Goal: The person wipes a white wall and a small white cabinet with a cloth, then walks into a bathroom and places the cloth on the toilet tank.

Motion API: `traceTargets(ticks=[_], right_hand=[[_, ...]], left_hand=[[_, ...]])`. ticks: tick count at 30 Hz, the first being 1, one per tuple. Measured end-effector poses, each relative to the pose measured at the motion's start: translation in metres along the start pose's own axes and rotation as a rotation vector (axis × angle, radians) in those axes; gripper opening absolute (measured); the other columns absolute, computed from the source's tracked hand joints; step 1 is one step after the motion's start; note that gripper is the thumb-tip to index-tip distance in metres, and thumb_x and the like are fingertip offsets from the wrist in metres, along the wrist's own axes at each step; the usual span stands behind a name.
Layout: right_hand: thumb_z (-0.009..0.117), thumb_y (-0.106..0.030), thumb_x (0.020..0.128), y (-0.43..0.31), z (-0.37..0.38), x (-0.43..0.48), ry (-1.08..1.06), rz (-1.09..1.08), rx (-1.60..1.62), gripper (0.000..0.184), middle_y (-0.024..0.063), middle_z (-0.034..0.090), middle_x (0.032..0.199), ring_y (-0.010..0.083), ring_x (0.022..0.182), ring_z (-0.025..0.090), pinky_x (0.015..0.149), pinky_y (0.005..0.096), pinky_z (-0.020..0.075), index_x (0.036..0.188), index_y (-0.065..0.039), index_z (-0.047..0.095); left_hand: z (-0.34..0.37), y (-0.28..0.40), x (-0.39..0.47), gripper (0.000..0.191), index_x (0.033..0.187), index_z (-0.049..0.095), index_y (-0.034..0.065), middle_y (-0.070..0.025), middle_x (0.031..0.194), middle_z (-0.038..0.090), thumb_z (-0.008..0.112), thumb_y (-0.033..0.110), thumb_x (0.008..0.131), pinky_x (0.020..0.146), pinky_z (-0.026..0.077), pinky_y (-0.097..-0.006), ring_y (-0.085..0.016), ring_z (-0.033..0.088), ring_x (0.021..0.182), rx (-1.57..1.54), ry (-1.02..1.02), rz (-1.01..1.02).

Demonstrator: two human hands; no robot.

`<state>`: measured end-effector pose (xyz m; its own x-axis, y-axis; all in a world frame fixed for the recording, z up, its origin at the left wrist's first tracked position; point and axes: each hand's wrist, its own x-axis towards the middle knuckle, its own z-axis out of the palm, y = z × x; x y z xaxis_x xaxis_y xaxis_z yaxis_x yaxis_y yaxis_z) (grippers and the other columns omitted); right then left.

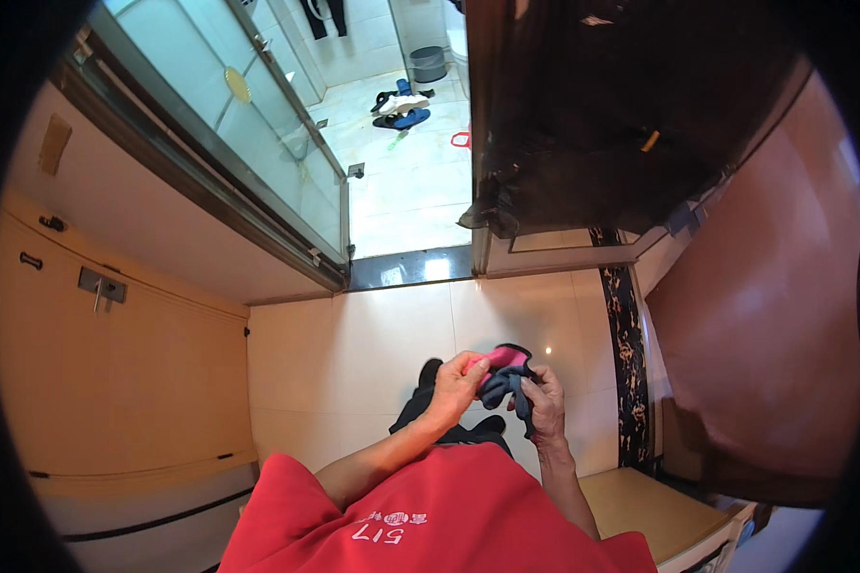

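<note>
In front of my red shirt I hold what looks like a work glove or a pair of them, with a pink knit part (503,356) and dark grey coated fingers (500,384). My left hand (460,387) pinches the pink fabric between thumb and fingers. On the other side, my right hand (545,405) grips the dark grey part, and some of it hangs below those fingers. The black rim of the cuff faces away from me. Whether one glove or two are bunched here, I cannot tell.
Ahead, a dark stone threshold (408,268) leads into a tiled bathroom, where slippers (403,114) and a grey bin (428,64) stand. A frosted glass door (258,122) is at left. A wooden door (122,358) stands left, a yellowish board (648,508) lower right.
</note>
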<state>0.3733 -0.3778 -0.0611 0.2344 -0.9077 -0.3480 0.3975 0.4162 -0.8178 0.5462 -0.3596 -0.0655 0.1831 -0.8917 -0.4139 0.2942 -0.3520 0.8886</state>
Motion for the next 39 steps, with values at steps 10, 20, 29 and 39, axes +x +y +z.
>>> traceTargets(ticks=[10, 20, 29, 39], right_hand=[[0.069, -0.011, 0.092, -0.008, 0.094, 0.121, -0.083, -0.012, -0.027, 0.035, 0.0054, 0.065, 0.100, 0.0105, 0.082, 0.064, 0.071, 0.0251, 0.0554, 0.122, -0.002, 0.054], [0.068, -0.002, 0.089, -0.020, 0.172, 0.219, 0.078, -0.140, 0.062, 0.031, 0.0043, 0.066, 0.102, 0.0108, 0.090, 0.064, 0.081, 0.0254, 0.0539, 0.118, -0.002, 0.059], [0.067, -0.009, 0.090, -0.089, 0.186, 0.297, 0.184, -0.223, 0.069, 0.034, 0.0020, 0.065, 0.105, 0.0089, 0.088, 0.059, 0.079, 0.0239, 0.0489, 0.123, -0.005, 0.060], [0.066, -0.005, 0.090, -0.109, 0.172, 0.375, 0.140, -0.237, -0.013, 0.016, -0.0001, 0.063, 0.093, 0.0085, 0.077, 0.057, 0.068, 0.0227, 0.0459, 0.106, -0.008, 0.063]], left_hand=[[-0.061, 0.052, 0.098, 0.025, 0.122, 0.066, -0.0009, -0.0018, 0.094, 0.067, 0.064, 0.007, 0.098, 0.069, 0.055, -0.0257, -0.008, 0.063, 0.080, -0.010, -0.063, 0.126], [-0.107, 0.144, 0.203, 0.034, 0.129, 0.064, 0.0011, 0.0000, 0.097, 0.065, 0.068, 0.011, 0.097, 0.069, 0.051, -0.0217, -0.007, 0.059, 0.081, 0.044, -0.267, 0.146], [-0.060, 0.194, 0.283, 0.031, 0.124, 0.065, -0.0011, -0.0006, 0.096, 0.067, 0.068, 0.007, 0.094, 0.068, 0.051, -0.0224, -0.007, 0.060, 0.080, 0.049, -0.129, 0.308], [-0.007, 0.276, 0.370, 0.030, 0.112, 0.068, 0.0006, -0.0150, 0.100, 0.068, 0.060, -0.004, 0.084, 0.080, 0.054, -0.0323, -0.026, 0.068, 0.088, 0.218, 0.178, 0.907]])
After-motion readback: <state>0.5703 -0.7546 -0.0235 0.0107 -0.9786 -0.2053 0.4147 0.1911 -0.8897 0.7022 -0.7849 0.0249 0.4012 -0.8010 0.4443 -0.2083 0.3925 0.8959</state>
